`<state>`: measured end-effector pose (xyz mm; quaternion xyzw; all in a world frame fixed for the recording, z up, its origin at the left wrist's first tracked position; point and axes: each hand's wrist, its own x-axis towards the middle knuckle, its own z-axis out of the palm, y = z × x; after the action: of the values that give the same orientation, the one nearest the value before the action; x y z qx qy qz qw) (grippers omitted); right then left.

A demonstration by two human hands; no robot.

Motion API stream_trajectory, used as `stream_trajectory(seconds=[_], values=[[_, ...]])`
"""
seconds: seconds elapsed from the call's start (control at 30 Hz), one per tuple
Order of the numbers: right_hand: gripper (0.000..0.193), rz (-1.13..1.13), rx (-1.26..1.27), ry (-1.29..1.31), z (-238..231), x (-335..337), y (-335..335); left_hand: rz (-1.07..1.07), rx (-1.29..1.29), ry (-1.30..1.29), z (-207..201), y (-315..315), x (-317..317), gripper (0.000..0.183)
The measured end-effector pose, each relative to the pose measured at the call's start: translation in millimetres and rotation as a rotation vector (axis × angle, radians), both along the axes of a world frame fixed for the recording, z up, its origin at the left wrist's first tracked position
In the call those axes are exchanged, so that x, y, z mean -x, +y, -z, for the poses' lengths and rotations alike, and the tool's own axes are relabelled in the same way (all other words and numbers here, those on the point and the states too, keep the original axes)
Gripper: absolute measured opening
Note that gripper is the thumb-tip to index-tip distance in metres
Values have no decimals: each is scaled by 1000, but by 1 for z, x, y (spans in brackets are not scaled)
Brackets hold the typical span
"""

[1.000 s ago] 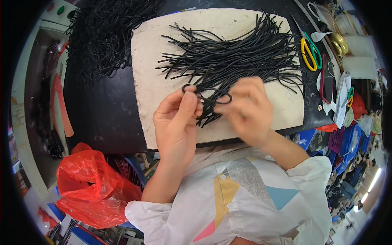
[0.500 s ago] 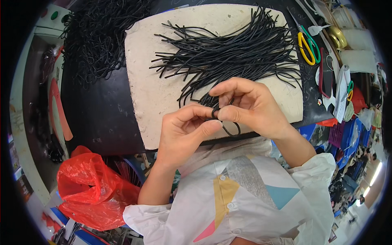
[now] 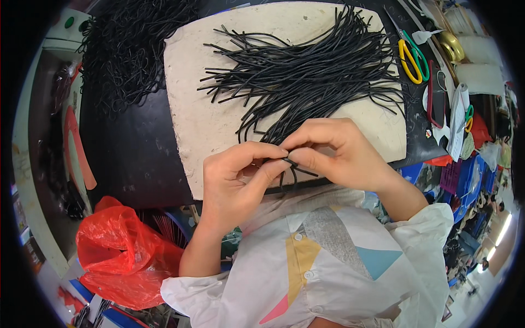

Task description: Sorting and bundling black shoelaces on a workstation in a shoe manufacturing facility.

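My left hand (image 3: 235,175) and my right hand (image 3: 342,156) meet at the near edge of a pale board (image 3: 191,126). Each pinches the same thin black cord (image 3: 295,174) between thumb and forefinger, the fingertips almost touching. Short ends of this cord stick out below the pinch; the part between the fingers is hidden, so I cannot tell whether it is knotted. Just beyond my hands, a loose bundle of cut black cords (image 3: 306,71) spreads across the board.
A tangled heap of black cord loops (image 3: 136,54) lies at the far left on the dark table (image 3: 131,158). Yellow-handled and green-handled scissors (image 3: 411,60) rest at the right, beside a dark red-edged phone-like object (image 3: 436,95). A red plastic bag (image 3: 128,251) stands at the lower left.
The cord's small open loop has closed up between my fingers, and its ends now point down and right. My right fingers have lowered and curled into a pinch; my left hand shifted slightly left.
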<state>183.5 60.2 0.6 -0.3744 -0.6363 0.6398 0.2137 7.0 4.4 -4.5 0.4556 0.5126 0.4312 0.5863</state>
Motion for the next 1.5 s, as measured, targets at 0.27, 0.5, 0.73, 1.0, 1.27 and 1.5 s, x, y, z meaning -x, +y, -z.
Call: stream_trajectory(seconds=[0.27, 0.5, 0.73, 1.0, 1.27, 1.5], values=[[11, 87, -371, -88, 5, 4, -1, -60, 180, -189, 6, 3, 4, 19], [10, 220, -364, 0, 13, 4, -4, -270, 186, -192, 5, 2, 6, 15], [9, 203, -521, -15, 6, 2, -4, -337, 65, -301, 6, 1, 5, 12], [14, 183, -573, -41, 13, 0, -2, -250, 20, -75, -2, 1, -2, 11], [14, 162, -114, -1, -4, 2, 11, -79, -648, 503, 5, 7, -4, 20], [15, 167, -268, 81, 0, 2, 5, -163, 459, -434, -2, 4, 3, 15]])
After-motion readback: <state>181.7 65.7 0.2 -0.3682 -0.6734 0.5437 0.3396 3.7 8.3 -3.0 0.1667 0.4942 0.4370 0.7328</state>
